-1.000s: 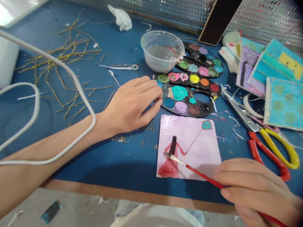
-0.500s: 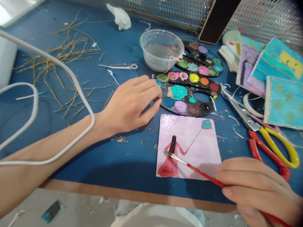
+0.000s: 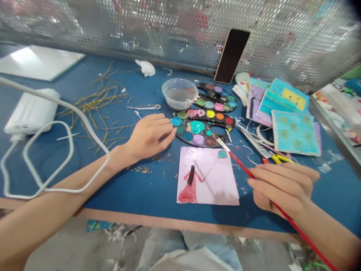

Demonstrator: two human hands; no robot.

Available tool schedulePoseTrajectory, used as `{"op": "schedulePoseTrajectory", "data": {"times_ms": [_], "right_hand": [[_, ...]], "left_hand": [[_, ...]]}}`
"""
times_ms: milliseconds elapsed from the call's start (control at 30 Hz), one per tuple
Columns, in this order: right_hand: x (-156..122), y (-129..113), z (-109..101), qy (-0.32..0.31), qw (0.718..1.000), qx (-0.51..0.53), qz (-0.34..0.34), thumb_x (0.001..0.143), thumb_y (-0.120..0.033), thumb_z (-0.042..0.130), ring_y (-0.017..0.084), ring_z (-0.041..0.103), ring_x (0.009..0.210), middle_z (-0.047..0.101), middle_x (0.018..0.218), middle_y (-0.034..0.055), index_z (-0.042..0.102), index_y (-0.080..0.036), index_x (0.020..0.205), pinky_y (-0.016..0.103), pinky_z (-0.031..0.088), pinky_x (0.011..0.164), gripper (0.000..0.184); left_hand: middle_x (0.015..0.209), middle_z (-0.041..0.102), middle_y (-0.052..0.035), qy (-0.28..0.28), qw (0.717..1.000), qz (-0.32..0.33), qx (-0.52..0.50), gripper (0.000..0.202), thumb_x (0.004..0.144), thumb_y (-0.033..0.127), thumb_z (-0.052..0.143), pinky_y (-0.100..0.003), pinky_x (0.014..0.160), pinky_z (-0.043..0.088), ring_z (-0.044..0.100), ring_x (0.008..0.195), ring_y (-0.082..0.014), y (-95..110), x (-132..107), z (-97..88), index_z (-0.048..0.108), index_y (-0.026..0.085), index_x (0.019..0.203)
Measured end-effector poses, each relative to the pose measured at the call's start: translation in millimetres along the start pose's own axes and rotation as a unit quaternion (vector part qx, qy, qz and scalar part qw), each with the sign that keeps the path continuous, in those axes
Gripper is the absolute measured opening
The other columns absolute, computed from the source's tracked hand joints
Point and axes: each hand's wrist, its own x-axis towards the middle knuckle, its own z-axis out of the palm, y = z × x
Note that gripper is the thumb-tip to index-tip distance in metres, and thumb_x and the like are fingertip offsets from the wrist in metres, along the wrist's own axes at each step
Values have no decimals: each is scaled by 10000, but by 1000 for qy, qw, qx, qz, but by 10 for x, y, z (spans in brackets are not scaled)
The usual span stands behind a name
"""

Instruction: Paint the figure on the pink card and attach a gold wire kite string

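The hands are well apart. The right hand (image 3: 282, 188) pinches a slim red-handled paintbrush (image 3: 239, 163), which looks light and best held mid-handle, its bristles by the black paint palette (image 3: 203, 140). The relaxed left hand (image 3: 149, 137) lies just beside the palette.

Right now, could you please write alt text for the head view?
A right hand holds a red paintbrush near a pink painted card, while the left hand is beside a black paint palette on a blue table.
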Motion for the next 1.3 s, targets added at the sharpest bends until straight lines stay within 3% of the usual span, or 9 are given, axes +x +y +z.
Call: {"op": "schedulePoseTrajectory", "data": {"times_ms": [33, 100, 200, 433, 633, 767, 900, 1167, 1300], "right_hand": [[53, 10, 0, 24, 995, -51, -85, 845, -352, 733, 158, 671, 702, 744, 769, -51, 692, -347, 857, 324, 480, 639, 43], [145, 24, 3, 61, 964, -162, -203, 863, -231, 703, 144, 682, 782, 756, 867, -46, 680, -326, 919, 312, 450, 681, 113], [226, 49, 2, 103, 931, -269, -225, 916, -215, 608, 144, 679, 825, 747, 893, -32, 644, -300, 976, 326, 417, 752, 111], [277, 190, 13, 129, 934, -291, -160, 949, -177, 522, 146, 642, 785, 729, 875, -12, 563, -245, 1004, 343, 365, 859, 97], [256, 317, 42, 137, 951, -265, -77, 985, -191, 472, 168, 612, 846, 716, 903, 11, 553, -228, 978, 351, 340, 915, 89], [230, 329, 59, 129, 952, -273, -53, 998, -212, 447, 187, 604, 851, 708, 884, 27, 564, -221, 959, 363, 329, 945, 123], [220, 365, 66, 125, 945, -303, -1, 1019, -238, 402, 201, 605, 871, 710, 906, 45, 577, -220, 946, 374, 331, 950, 191], [175, 529, 26, 182, 958, -215, 55, 1025, -283, 369, 219, 627, 882, 707, 912, 57, 572, -222, 918, 397, 392, 902, 237], [188, 553, -8, 220, 960, -148, 88, 1031, -403, 343, 245, 632, 880, 696, 873, 70, 562, -231, 865, 431, 420, 869, 324]], "left_hand": [[517, 445, 7, 13, 1000, 4, 9, 413, 944, 238, 461, -307, 567, 339, 388, 549, -141, -11, -6, 2, 365, 208, 544], [463, 392, 21, 45, 998, 3, 41, 463, 939, 244, 473, -297, 524, 285, 334, 492, -125, -30, -23, 15, 332, 200, 500], [405, 326, 31, 95, 990, -10, 101, 529, 929, 289, 495, -291, 478, 212, 263, 429, -106, -58, -46, 37, 307, 188, 445], [381, 382, -6, 62, 976, -102, 183, 564, 907, 397, 452, -304, 496, 174, 332, 410, -116, -100, 4, -110, 338, 192, 394], [403, 437, -26, 64, 961, -196, 185, 569, 907, 418, 448, -305, 522, 180, 400, 440, -126, 188, 128, -233, 354, 190, 394], [430, 480, -39, 75, 954, -232, 173, 540, 912, 371, 455, -299, 538, 194, 457, 474, -130, 402, 240, -164, 387, 182, 411], [466, 525, -57, 88, 946, -263, 167, 510, 911, 343, 479, -304, 550, 182, 511, 509, -144, 492, 369, -51, 444, 175, 431], [531, 613, -94, 123, 941, -273, 157, 511, 943, 366, 452, -311, 558, 174, 546, 533, -161, 472, 333, 133, 527, 170, 476], [537, 623, -101, 127, 939, -278, 157, 524, 949, 373, 447, -313, 562, 173, 555, 538, -164, 399, 271, 148, 541, 170, 475]]}}
